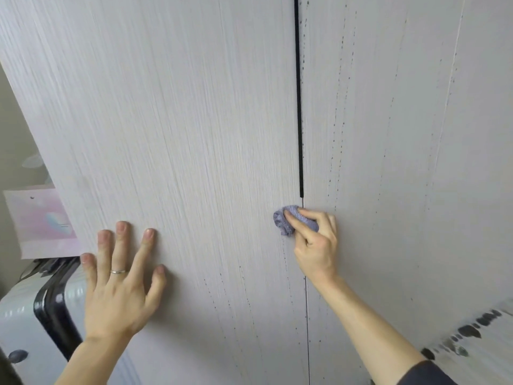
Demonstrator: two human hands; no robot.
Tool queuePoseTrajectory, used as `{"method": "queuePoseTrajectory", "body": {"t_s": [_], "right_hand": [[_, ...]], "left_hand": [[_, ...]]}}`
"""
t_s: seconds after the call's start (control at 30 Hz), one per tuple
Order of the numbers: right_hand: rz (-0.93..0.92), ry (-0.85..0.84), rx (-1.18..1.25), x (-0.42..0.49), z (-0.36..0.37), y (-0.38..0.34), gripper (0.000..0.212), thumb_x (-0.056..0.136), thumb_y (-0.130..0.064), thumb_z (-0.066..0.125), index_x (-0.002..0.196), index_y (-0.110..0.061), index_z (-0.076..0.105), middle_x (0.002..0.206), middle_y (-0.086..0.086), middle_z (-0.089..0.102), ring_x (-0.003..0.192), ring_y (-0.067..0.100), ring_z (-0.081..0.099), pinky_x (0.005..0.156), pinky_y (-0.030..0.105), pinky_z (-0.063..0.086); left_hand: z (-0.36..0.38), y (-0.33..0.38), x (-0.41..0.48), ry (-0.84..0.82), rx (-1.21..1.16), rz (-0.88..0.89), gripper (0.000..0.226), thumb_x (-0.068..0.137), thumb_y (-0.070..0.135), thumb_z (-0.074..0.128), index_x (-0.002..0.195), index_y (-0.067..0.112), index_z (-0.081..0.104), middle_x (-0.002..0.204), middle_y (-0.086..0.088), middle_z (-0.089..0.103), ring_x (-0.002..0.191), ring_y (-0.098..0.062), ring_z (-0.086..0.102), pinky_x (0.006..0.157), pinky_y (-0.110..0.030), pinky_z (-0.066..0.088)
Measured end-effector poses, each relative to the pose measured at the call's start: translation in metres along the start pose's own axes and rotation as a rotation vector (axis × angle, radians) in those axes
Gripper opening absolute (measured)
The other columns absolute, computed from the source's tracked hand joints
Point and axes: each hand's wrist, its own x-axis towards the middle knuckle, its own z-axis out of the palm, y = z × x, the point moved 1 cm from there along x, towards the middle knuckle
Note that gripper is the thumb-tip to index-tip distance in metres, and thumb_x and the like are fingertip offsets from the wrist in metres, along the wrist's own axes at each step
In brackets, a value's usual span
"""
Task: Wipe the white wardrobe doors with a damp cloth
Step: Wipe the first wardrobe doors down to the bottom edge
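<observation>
Filling most of the view, two pale wood-grain wardrobe doors (194, 120) meet at a dark seam, with dotted dark streaks on the right door. The right hand (316, 240) presses a bunched purple cloth (286, 220) against the seam. The left hand (122, 276), fingers spread wide, lies flat on the left door. A pale suitcase (30, 323) stands at far left

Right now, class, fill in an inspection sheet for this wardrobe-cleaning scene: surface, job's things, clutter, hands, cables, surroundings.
Surface: white wardrobe doors, dark specks in vertical trails, mostly right of the door gap.
Job's things: purple cloth, bunched, at the gap's lower end.
Clutter: nothing seen on the doors.
Hands: left hand flat on the door, ringed; right hand gripping the cloth.
Cables: nothing seen.
Surroundings: suitcase and pink bag at left.
</observation>
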Motion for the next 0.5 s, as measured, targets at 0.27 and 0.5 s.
{"method": "queuePoseTrajectory", "body": {"t_s": [0.27, 0.5], "right_hand": [[0.136, -0.205, 0.02, -0.115, -0.009, -0.001, 0.048, 0.086, 0.001, 0.065, 0.126, -0.026, 0.067, 0.108, -0.004, 0.059, 0.094, 0.02, 0.053, 0.08, 0.026, 0.048], [0.212, -0.286, 0.056, -0.11, -0.014, -0.015, 0.059, 0.077, 0.016, 0.073, 0.117, -0.028, 0.074, 0.11, -0.008, 0.057, 0.098, 0.015, 0.051, 0.086, 0.014, 0.043]], "left_hand": [[-0.004, 0.006, 0.001, 0.011, 0.014, 0.015, 0.074, 0.088, 0.047, 0.04, 0.156, 0.02, 0.035, 0.17, 0.0, -0.004, 0.154, -0.021, -0.015, 0.119, -0.037, -0.022], [-0.004, 0.004, -0.003, 0.007, 0.005, 0.017, 0.073, 0.09, 0.048, 0.038, 0.158, 0.023, 0.03, 0.17, 0.001, -0.004, 0.155, -0.022, -0.013, 0.117, -0.066, 0.007]]}}
